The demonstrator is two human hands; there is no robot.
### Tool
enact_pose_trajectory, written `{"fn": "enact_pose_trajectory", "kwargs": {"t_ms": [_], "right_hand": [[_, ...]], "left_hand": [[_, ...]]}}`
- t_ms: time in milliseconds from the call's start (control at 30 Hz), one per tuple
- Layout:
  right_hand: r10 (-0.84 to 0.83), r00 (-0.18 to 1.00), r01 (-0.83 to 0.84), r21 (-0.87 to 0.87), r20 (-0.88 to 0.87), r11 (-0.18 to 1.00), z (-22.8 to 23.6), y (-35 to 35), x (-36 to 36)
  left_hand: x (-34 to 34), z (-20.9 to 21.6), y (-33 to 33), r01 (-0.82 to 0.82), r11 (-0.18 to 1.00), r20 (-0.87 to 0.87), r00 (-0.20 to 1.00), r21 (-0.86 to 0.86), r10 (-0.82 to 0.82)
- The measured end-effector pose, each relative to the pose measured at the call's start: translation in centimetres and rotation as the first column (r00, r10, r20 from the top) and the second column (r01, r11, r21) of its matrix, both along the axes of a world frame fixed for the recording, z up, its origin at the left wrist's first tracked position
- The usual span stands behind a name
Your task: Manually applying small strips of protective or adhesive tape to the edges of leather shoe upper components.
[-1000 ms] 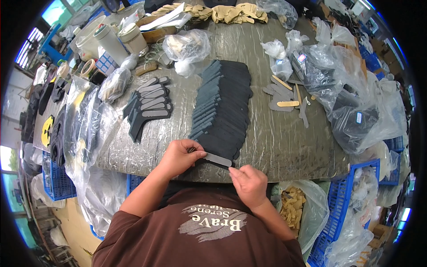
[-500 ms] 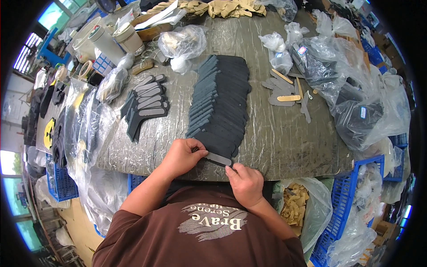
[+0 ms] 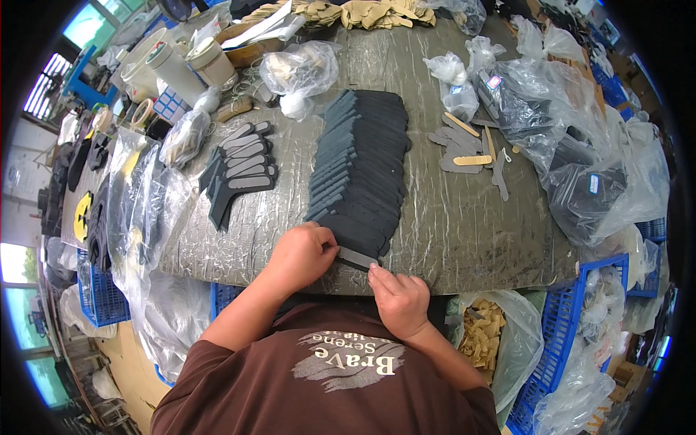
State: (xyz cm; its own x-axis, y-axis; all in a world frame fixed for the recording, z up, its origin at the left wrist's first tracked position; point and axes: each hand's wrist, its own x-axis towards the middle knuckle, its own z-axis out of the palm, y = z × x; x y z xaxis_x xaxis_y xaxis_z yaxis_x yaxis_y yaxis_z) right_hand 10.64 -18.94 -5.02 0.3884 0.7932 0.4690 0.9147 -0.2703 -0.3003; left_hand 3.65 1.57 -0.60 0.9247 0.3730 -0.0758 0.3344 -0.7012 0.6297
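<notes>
Lying far left of the grip is a yellow piece [image 3: 82,216], next to black ones. A blue crate [image 3: 105,299] stands below it, and clear plastic [image 3: 138,217] hangs at the left side of the table [image 3: 486,232]. Beyond the grip, to its left, stand tubs [image 3: 212,64], with a small bag [image 3: 183,138] on their near side. Closer in, though well apart from the grip, lies a fan [image 3: 239,174] of black pieces, several topped with grey.

The left hand [image 3: 303,254] is curled, back upward, thumb and forefinger closed on the left end of a grey strip [image 3: 358,258]. That strip lies between the two hands, on a black piece at the near end of the stack [image 3: 362,170]. From the grip the stack runs straight away across the table, its pieces overlapping.

The right hand [image 3: 400,299] has its thumb and forefinger tips close together at the strip's right end; whether they pinch it or only press, I cannot tell.

Beyond the grip and to its right, sticks [image 3: 472,160] lie on grey scraps [image 3: 451,143]. Below the right hand, past the table edge, are tan offcuts [image 3: 482,333] in clear plastic. Farthest right, big bags [image 3: 587,181] hold black pieces, above another blue crate [image 3: 540,355].
</notes>
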Motion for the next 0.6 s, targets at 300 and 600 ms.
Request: {"fn": "enact_pose_trajectory", "kwargs": {"t_ms": [300,600], "right_hand": [[-0.017,0.979,0.044,0.130,-0.201,0.991,0.6,0.2,0.4],[-0.044,0.981,0.051,0.037,-0.191,0.998,1.8,2.7,0.8]], "left_hand": [[-1.8,-0.6,2.2,0.022,0.984,0.280,0.959,-0.178,0.029],[-5.1,1.8,9.3,-0.407,0.873,0.128,0.883,-0.267,0.451]]}}
